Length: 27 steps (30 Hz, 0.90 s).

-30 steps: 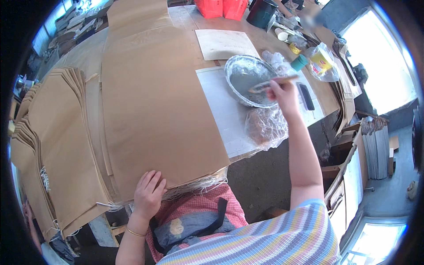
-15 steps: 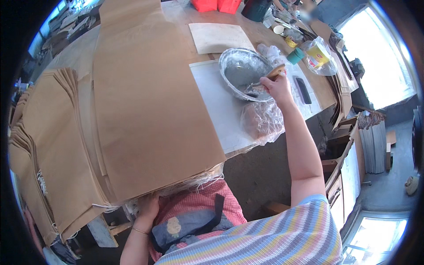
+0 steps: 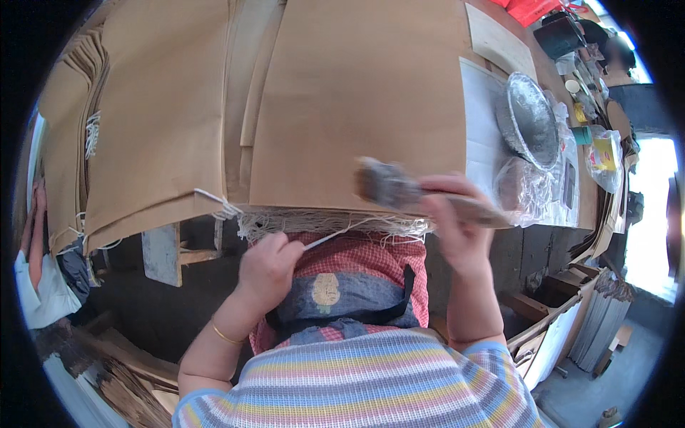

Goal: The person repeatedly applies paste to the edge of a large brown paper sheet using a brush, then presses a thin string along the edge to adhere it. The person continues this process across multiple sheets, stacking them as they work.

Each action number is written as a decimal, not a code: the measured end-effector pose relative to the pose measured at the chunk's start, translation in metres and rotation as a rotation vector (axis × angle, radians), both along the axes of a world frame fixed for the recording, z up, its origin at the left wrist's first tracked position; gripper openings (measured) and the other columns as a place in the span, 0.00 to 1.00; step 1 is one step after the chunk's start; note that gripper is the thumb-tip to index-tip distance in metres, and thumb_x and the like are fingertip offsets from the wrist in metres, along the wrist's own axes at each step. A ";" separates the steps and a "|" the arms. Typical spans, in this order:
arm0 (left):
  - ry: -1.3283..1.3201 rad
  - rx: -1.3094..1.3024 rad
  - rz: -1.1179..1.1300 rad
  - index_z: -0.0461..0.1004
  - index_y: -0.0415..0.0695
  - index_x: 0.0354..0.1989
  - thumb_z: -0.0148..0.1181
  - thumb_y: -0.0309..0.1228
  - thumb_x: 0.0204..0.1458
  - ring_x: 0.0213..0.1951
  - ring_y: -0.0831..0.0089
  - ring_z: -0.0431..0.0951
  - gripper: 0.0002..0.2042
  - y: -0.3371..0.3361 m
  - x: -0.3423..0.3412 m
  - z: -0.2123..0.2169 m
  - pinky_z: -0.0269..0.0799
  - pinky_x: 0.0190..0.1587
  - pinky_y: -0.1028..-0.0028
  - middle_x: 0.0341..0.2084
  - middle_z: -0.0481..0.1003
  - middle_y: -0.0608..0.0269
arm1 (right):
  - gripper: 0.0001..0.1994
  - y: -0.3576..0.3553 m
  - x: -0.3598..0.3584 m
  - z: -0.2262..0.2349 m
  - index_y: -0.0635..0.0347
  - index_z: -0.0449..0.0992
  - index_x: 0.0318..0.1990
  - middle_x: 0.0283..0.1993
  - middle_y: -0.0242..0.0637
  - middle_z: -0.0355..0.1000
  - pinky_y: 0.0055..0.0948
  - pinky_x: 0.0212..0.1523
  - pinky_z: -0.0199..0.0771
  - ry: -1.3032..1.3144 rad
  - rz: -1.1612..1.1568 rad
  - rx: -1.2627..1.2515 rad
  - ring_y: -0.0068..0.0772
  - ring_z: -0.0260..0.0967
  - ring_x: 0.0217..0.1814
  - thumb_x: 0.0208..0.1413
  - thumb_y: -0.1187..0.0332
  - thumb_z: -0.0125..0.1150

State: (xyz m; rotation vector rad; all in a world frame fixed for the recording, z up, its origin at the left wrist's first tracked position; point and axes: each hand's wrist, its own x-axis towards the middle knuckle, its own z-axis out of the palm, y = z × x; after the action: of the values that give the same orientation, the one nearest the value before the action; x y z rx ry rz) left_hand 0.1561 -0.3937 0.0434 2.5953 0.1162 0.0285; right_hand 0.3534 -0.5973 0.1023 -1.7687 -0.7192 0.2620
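Note:
My left hand (image 3: 270,267) is closed on the end of a white cord (image 3: 325,238) in front of the table's near edge. The cord runs right toward a bundle of white cords (image 3: 385,222) hanging under a stack of brown paper sheets (image 3: 357,107). My right hand (image 3: 460,228) grips the wooden handle of a brush (image 3: 385,184). Its bristle end, coated in greyish paste, points left above the stack's near edge. To the right, a basin (image 3: 531,121) smeared with paste stands on a white board (image 3: 479,121).
More stacked brown paper with cord ends (image 3: 157,128) lies at left. A clear plastic bag (image 3: 524,189), a dark phone (image 3: 570,182) and a yellow package (image 3: 605,153) are at right. Another person's arm (image 3: 36,235) shows at the far left. Wooden drawers (image 3: 553,303) stand lower right.
My right hand has brought the brush from the basin to the stack's near edge. My left hand has come out from under the edge with a cord. The view has turned left.

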 end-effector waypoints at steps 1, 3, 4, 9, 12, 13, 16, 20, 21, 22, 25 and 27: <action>-0.100 0.071 0.072 0.72 0.40 0.28 0.55 0.20 0.43 0.27 0.58 0.73 0.03 0.001 0.000 0.006 0.69 0.28 0.65 0.25 0.68 0.55 | 0.08 0.014 -0.003 -0.002 0.64 0.77 0.36 0.30 0.36 0.73 0.24 0.30 0.68 -0.092 0.109 -0.030 0.27 0.69 0.29 0.48 0.73 0.65; -0.187 0.229 0.127 0.71 0.40 0.26 0.55 0.20 0.42 0.25 0.60 0.72 0.02 0.006 -0.001 0.011 0.70 0.27 0.67 0.34 0.73 0.55 | 0.09 0.037 -0.001 -0.007 0.63 0.77 0.36 0.30 0.38 0.73 0.28 0.30 0.70 -0.214 0.257 -0.062 0.33 0.70 0.29 0.46 0.75 0.66; -0.212 0.313 0.130 0.70 0.39 0.24 0.55 0.20 0.41 0.26 0.61 0.72 0.02 0.009 0.001 0.013 0.70 0.28 0.68 0.39 0.74 0.54 | 0.08 0.046 0.000 -0.010 0.62 0.77 0.36 0.30 0.40 0.73 0.30 0.30 0.71 -0.245 0.295 -0.066 0.37 0.70 0.29 0.46 0.74 0.66; 0.000 0.353 0.050 0.70 0.39 0.23 0.54 0.24 0.40 0.32 0.65 0.73 0.02 0.011 0.019 0.000 0.72 0.30 0.71 0.53 0.69 0.46 | 0.07 0.072 -0.004 -0.012 0.62 0.77 0.34 0.29 0.40 0.73 0.32 0.29 0.72 -0.275 0.359 -0.184 0.41 0.71 0.29 0.46 0.73 0.66; 0.065 0.362 0.048 0.70 0.38 0.22 0.53 0.25 0.40 0.33 0.63 0.73 0.03 0.011 0.021 -0.005 0.73 0.33 0.69 0.55 0.67 0.41 | 0.06 0.071 -0.006 -0.005 0.62 0.77 0.33 0.28 0.39 0.72 0.29 0.29 0.71 -0.273 0.319 -0.253 0.38 0.71 0.29 0.47 0.74 0.66; 0.063 0.359 0.051 0.70 0.38 0.22 0.53 0.24 0.40 0.34 0.63 0.73 0.03 0.011 0.021 -0.007 0.73 0.33 0.69 0.54 0.67 0.41 | 0.06 0.071 -0.009 -0.001 0.62 0.77 0.32 0.28 0.41 0.72 0.31 0.30 0.72 -0.255 0.305 -0.250 0.42 0.71 0.29 0.47 0.73 0.66; 0.046 0.368 0.055 0.70 0.38 0.22 0.53 0.24 0.41 0.34 0.63 0.74 0.03 0.009 0.022 -0.009 0.73 0.33 0.68 0.54 0.67 0.41 | 0.05 0.082 -0.015 -0.011 0.64 0.77 0.32 0.28 0.38 0.72 0.27 0.29 0.70 -0.236 0.324 -0.171 0.33 0.70 0.28 0.48 0.74 0.65; 0.069 0.383 0.049 0.70 0.38 0.22 0.53 0.24 0.41 0.34 0.63 0.74 0.03 0.009 0.022 -0.010 0.73 0.32 0.68 0.55 0.67 0.41 | 0.04 0.070 -0.013 -0.023 0.66 0.77 0.31 0.26 0.31 0.73 0.20 0.27 0.67 -0.019 0.155 -0.208 0.18 0.67 0.27 0.51 0.74 0.63; 0.082 0.387 0.054 0.70 0.38 0.21 0.53 0.24 0.41 0.34 0.63 0.74 0.03 0.008 0.023 -0.009 0.73 0.32 0.68 0.55 0.67 0.42 | 0.04 0.058 -0.008 -0.019 0.66 0.77 0.29 0.24 0.27 0.72 0.18 0.26 0.66 0.000 0.050 -0.296 0.13 0.65 0.26 0.53 0.74 0.61; 0.088 0.383 0.059 0.69 0.38 0.21 0.53 0.24 0.41 0.34 0.62 0.74 0.02 0.008 0.023 -0.008 0.74 0.32 0.68 0.55 0.67 0.42 | 0.05 0.042 -0.002 -0.018 0.65 0.76 0.28 0.21 0.25 0.70 0.18 0.26 0.65 0.042 -0.027 -0.343 0.13 0.64 0.24 0.53 0.73 0.61; 0.078 0.396 0.056 0.69 0.39 0.20 0.53 0.24 0.40 0.33 0.62 0.74 0.02 0.008 0.024 -0.011 0.74 0.32 0.67 0.55 0.67 0.43 | 0.08 -0.007 0.017 -0.016 0.68 0.76 0.26 0.18 0.38 0.71 0.26 0.24 0.69 -0.045 -0.204 -0.464 0.22 0.70 0.20 0.50 0.70 0.61; 0.088 0.392 0.056 0.68 0.39 0.19 0.53 0.22 0.40 0.32 0.61 0.74 0.02 0.008 0.024 -0.010 0.74 0.32 0.66 0.56 0.66 0.42 | 0.11 -0.027 0.029 -0.018 0.67 0.76 0.27 0.19 0.41 0.72 0.30 0.25 0.71 -0.105 -0.291 -0.546 0.29 0.72 0.21 0.49 0.66 0.62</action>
State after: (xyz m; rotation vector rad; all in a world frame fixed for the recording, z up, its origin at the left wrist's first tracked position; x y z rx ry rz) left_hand 0.1797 -0.3853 0.0334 2.9845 0.2361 -0.0481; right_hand 0.3825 -0.6245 0.0840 -2.3932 -0.4764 0.1760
